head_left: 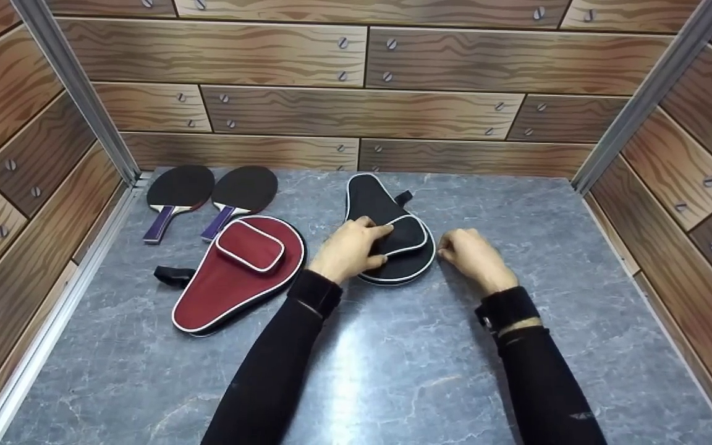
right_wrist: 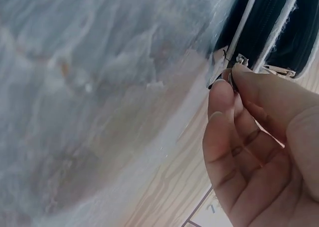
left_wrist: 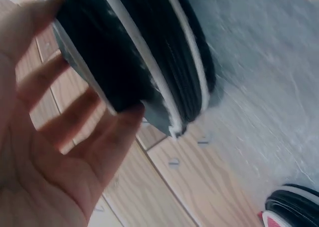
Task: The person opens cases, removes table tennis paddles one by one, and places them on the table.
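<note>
On the grey table lies a black table tennis paddle case (head_left: 396,266) with white piping and a small raised pocket (head_left: 406,235). My left hand (head_left: 350,246) grips this case at the pocket, thumb and fingers about its edge, as the left wrist view also shows. At the case's right rim, my right hand (head_left: 472,256) pinches a zipper pull (right_wrist: 233,81) between thumb and index finger. Most of the pull is hidden by the fingertips. Close by in the right wrist view, another zipper slider (right_wrist: 279,71) sits on the pocket.
To the left lies a red paddle case (head_left: 232,287) with its own pocket and a black strap (head_left: 173,276). Behind it, two black-faced paddles (head_left: 181,186) with purple handles lie side by side. Wood-patterned walls (head_left: 356,111) enclose the table at the back and sides.
</note>
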Tool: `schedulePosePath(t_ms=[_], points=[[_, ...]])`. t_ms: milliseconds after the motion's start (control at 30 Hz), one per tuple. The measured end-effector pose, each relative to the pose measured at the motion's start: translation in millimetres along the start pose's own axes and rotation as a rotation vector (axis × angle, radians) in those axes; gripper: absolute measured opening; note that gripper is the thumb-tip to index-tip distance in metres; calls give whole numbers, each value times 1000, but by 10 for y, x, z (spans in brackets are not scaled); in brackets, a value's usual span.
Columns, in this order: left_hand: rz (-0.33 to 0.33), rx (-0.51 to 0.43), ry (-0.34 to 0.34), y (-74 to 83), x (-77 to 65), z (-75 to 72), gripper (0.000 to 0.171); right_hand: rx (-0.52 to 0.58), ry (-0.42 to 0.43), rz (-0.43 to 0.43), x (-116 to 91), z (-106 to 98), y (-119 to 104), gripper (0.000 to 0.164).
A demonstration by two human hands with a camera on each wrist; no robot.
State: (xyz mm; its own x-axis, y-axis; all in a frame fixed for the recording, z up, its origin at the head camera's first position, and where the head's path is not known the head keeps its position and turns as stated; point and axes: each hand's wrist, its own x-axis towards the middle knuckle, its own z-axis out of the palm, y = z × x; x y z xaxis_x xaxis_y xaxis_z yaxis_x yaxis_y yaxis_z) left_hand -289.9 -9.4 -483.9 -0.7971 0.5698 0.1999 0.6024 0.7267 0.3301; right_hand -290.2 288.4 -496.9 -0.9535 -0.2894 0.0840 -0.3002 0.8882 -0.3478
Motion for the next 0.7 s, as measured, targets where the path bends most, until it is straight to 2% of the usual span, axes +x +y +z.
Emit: schedulePosePath(t_ms=[167,267,433,567,700], points=[[-47,92,124,63,5,64,55,6,2,-14,12,1,-19,6],[-87,128,169,63,11,102,50,-2,-5,-28,19,18,-40,5],[-127,142,196,43,20,132,50,16,-17,-69,11,30,-66,6],[-120,153,211,29,24,140,50,33,0,-137,3,55,-30,8],[-115,152,207,15,23,149,51,45,-52,-147,-15,38,-80,8]])
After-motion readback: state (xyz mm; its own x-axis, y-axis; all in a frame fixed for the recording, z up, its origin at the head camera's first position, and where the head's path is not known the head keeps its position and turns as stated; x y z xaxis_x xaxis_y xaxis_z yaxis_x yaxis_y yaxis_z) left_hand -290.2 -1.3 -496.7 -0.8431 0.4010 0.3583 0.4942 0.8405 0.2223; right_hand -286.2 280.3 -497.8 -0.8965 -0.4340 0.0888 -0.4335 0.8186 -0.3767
